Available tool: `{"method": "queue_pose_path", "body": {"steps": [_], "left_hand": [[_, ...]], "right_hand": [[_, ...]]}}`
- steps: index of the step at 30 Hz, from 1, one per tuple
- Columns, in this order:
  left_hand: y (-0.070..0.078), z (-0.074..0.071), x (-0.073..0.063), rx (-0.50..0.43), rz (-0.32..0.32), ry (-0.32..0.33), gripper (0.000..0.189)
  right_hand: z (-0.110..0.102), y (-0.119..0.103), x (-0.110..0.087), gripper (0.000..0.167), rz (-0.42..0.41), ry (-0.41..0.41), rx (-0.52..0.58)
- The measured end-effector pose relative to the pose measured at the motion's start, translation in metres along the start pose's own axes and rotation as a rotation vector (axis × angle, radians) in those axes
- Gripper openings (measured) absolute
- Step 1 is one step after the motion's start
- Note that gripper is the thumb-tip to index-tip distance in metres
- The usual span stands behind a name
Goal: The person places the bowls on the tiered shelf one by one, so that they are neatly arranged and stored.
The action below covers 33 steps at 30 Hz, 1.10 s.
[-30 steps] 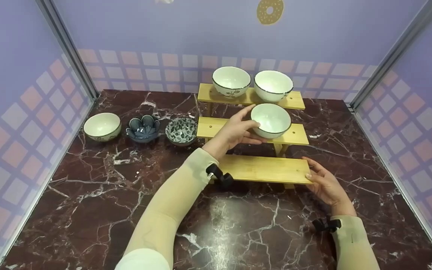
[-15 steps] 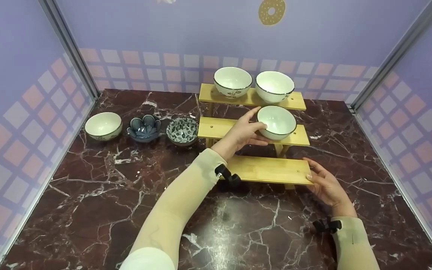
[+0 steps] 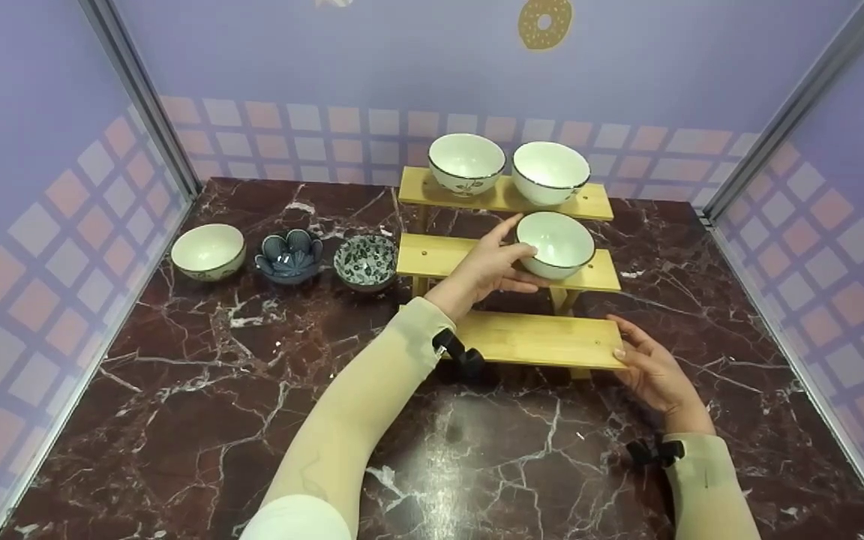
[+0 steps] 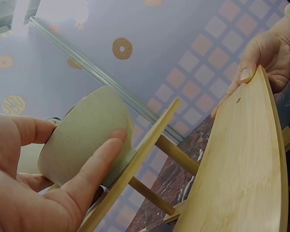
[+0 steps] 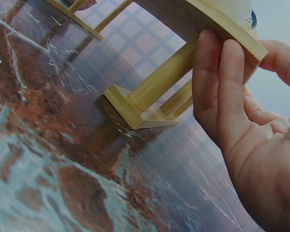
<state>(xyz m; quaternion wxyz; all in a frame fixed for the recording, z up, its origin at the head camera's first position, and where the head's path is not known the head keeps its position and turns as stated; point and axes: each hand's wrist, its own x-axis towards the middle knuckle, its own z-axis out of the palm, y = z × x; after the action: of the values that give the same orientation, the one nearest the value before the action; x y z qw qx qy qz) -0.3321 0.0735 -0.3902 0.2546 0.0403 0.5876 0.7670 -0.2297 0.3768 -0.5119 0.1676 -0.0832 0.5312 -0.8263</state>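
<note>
A three-step bamboo rack point(image 3: 432, 256) stands at the middle back of the marble table. My left hand point(image 3: 486, 264) grips a white bowl with a dark rim point(image 3: 556, 241) that sits on the middle step; thumb and fingers point(image 4: 89, 169) wrap the bowl's side point(image 4: 82, 130). My right hand point(image 3: 646, 364) holds the right end of the lowest step point(image 3: 537, 339), fingers point(image 5: 217, 92) curled under the board's edge point(image 5: 227, 26) and thumb on top. Two more white bowls point(image 3: 466, 160) point(image 3: 550, 171) stand on the top step.
Three bowls line up on the table left of the rack: a white one point(image 3: 208, 250), a dark blue flower-shaped one point(image 3: 289, 255), a patterned one point(image 3: 364, 261). Purple walls with metal corner posts point(image 3: 139, 97) close in the table. Bare marble point(image 3: 199, 390) lies in front.
My left hand has carried the white bowl slightly rightward along the middle step and it now rests there. The right hand has stayed on the lowest step's end.
</note>
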Motion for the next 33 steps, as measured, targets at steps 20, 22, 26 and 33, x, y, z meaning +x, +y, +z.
{"method": "queue_pose_path", "body": {"steps": [20, 22, 26, 33], "left_hand": [[-0.001, -0.012, -0.013, 0.128, 0.005, -0.002, 0.071], [-0.001, -0.015, -0.015, 0.131, 0.012, -0.003, 0.070], [-0.003, -0.022, -0.019, 0.125, 0.025, -0.001, 0.067], [-0.004, -0.033, -0.027, 0.116, 0.060, 0.002, 0.058]], "right_hand": [[-0.002, 0.002, 0.001, 0.055, -0.014, -0.025, 0.024], [-0.002, 0.002, 0.001, 0.055, -0.019, -0.033, 0.021], [-0.002, 0.002, 0.001, 0.055, -0.018, -0.033, 0.011], [-0.002, 0.002, 0.001, 0.052, -0.013, -0.025, 0.016]]}}
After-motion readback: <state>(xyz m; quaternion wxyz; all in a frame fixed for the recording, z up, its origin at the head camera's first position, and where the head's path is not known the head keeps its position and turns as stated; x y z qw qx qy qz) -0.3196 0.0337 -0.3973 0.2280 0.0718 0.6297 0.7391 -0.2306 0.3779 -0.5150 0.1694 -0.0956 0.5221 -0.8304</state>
